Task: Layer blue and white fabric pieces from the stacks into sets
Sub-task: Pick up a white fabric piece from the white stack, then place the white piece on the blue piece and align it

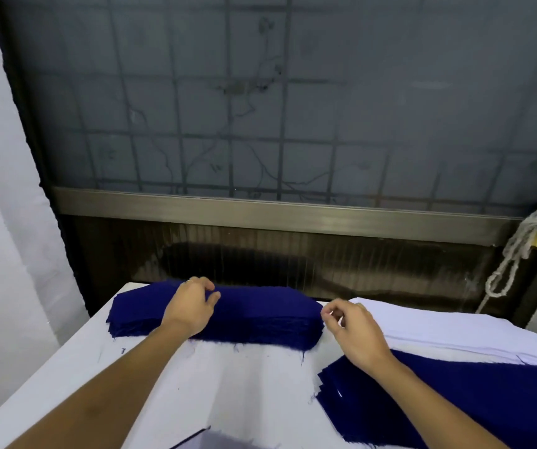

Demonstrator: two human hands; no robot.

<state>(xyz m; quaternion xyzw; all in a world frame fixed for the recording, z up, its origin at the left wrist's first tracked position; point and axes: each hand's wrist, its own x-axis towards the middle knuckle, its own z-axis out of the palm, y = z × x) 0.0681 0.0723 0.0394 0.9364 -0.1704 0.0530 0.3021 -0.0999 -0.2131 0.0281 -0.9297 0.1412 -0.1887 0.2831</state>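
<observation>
1. L hand (192,306) is on top of the blue stack (260,315) at the back of the table (222,384). Fingers n thumb curl onto the top layer, looks like a pinch.
2. R hand (354,332) is by the stack's right end, thumb n forefinger nearly closed. Holding anything? Can't tell.
3. The white stack (439,325) is just right of the blue, w/ the layered pile (455,400) in front, blue on top.
4. Risk imo: thin pieces cling, so lifting two at once would wreck a set.
5. Containers: none, everything lies on the table.
</observation>
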